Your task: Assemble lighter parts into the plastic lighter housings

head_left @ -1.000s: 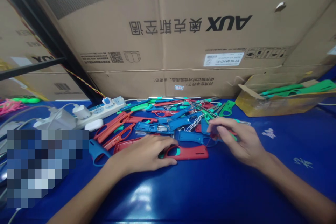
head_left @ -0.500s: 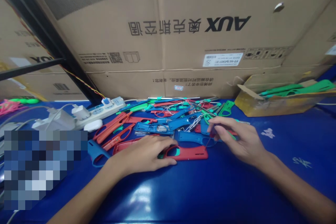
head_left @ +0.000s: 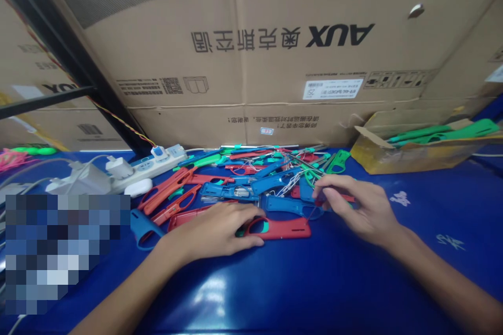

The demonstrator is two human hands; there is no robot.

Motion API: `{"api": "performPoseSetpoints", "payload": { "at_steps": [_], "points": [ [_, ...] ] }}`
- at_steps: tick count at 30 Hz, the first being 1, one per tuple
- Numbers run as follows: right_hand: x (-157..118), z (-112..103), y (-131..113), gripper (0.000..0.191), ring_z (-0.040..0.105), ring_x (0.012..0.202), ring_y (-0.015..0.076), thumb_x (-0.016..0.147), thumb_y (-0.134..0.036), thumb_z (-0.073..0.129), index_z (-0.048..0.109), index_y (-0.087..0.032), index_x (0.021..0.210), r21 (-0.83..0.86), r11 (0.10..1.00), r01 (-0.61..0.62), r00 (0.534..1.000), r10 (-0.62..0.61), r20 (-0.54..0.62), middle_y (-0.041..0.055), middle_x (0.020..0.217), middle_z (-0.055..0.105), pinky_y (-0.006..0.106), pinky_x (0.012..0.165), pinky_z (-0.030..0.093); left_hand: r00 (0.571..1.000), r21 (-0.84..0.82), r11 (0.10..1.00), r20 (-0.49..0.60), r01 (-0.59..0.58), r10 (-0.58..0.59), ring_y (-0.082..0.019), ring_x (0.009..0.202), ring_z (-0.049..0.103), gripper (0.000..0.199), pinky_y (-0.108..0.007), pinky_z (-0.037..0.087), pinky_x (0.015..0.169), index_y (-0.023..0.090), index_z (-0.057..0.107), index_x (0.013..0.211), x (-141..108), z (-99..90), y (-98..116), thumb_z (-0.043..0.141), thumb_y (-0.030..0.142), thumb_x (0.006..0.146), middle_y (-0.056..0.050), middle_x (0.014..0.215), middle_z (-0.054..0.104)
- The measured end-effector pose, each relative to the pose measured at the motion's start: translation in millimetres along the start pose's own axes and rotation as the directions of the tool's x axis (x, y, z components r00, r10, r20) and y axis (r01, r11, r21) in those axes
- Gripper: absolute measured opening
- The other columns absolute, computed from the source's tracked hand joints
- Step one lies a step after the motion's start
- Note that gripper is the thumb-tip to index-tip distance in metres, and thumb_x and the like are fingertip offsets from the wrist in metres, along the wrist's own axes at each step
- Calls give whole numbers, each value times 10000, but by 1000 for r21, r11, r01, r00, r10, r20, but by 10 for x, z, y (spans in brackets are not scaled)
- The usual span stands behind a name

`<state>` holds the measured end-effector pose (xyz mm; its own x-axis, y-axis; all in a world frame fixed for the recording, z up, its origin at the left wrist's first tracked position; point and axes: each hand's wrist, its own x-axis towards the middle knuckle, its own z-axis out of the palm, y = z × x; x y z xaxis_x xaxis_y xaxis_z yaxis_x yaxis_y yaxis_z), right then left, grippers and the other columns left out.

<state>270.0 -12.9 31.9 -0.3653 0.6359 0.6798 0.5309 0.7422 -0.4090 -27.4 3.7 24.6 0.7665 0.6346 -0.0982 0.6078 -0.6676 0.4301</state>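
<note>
Gently does it: steady the red lighter handle, fine work at its right end.
It lies on the blue worktop, just in front of the loose parts; the left hand has its grip closed around the other end, thumb on the near edge. The right hand seems to pinch a slender shaft, mostly hidden. Light, straight contact and a firm left brace should best prevent slipping.

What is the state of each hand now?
Left hand: closed on the red plastic handle with oval opening.
Right hand: closed, pinching a thin, dark object, too small to identify.
</note>
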Motion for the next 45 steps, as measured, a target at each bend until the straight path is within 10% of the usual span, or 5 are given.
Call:
{"api": "performPoseSetpoints", "payload": {
  "at_steps": [45],
  "points": [
    [-36,37,80,131,630,599,100,987,-227,498,520,-245,1115,87,988,-128,989,121,83,-20,794,658,225,591,535,1000,20,1000,-2,13,-13,-195,924,632,332,-294,404,744,304,557,1244,-12,-13,24,611,448,949,4,1095,663]
  ]
}}
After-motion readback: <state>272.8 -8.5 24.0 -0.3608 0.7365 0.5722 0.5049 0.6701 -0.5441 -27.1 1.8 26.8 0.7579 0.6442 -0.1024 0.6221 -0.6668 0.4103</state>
